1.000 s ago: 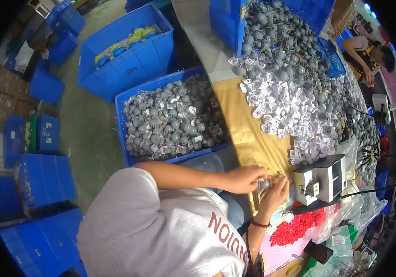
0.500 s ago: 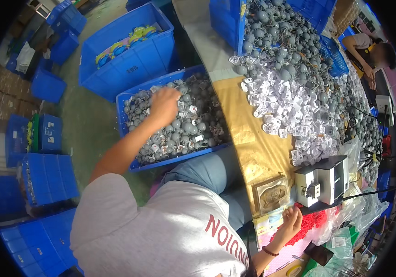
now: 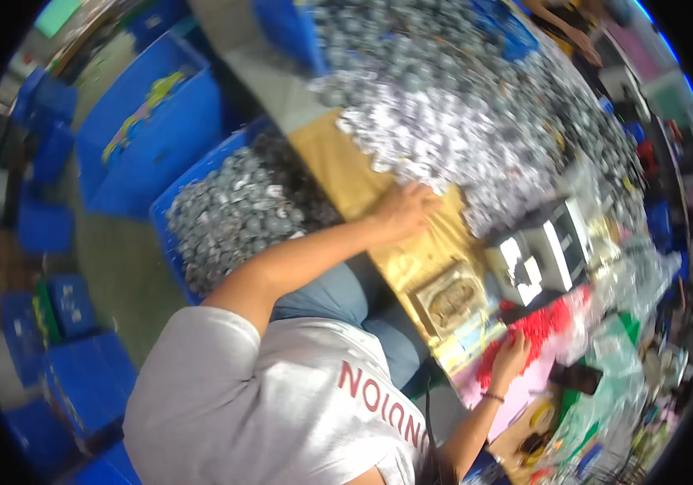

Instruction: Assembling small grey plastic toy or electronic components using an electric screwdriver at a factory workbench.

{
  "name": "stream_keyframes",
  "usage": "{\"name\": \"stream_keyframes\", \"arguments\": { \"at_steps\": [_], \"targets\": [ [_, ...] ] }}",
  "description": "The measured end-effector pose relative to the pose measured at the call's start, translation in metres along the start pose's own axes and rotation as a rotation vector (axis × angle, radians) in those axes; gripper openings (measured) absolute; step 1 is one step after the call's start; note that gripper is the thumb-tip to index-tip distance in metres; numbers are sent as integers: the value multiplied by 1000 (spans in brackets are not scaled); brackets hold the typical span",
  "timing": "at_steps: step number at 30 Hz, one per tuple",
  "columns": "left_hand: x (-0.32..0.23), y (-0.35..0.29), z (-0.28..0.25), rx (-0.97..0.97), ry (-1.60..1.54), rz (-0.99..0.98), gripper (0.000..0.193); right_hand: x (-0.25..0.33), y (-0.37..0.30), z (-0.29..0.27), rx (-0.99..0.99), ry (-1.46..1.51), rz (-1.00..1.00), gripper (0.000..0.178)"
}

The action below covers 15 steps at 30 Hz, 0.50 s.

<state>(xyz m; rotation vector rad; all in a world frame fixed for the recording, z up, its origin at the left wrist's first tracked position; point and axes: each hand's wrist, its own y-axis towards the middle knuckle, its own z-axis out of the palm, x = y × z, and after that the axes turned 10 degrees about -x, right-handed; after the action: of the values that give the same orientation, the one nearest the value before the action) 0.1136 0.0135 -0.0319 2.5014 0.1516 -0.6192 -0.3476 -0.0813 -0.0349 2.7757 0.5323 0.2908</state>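
Observation:
My left hand (image 3: 405, 212) is over the gold-coloured table covering, its fingertips at the near edge of a heap of small white plastic pieces (image 3: 435, 137). Motion blur smears those fingers, so their grip is unclear. My right hand (image 3: 512, 354) is at a heap of small red pieces (image 3: 553, 319), its fingers drawn together. Whatever sits between them is too small and blurred to name. Between the two hands lies a square metal mould-like block (image 3: 449, 299) with a rounded hollow. Just beyond it stands a small white-and-black machine (image 3: 536, 250).
Grey round parts with wires (image 3: 411, 56) pile up behind the white pieces. A blue bin (image 3: 170, 234) of similar grey parts stands left of the table. Another blue bin (image 3: 152, 137) is behind it. Clear plastic bags (image 3: 629, 299) lie right; a co-worker's hand (image 3: 585, 44) shows far right.
My left hand has left the blue bin of grey parts and come right, over the table to the white pieces. My right hand has moved onto the red heap. The whole view has turned.

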Motion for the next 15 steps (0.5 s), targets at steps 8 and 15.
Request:
{"name": "stream_keyframes", "arguments": {
  "at_steps": [8,15],
  "targets": [
    [-12,31,12,-63,4,54,28,-4,7,-1,-60,129,84,11],
    [14,54,41,141,82,55,18,11,17,-6,-6,101,133,13]
  ]
}}
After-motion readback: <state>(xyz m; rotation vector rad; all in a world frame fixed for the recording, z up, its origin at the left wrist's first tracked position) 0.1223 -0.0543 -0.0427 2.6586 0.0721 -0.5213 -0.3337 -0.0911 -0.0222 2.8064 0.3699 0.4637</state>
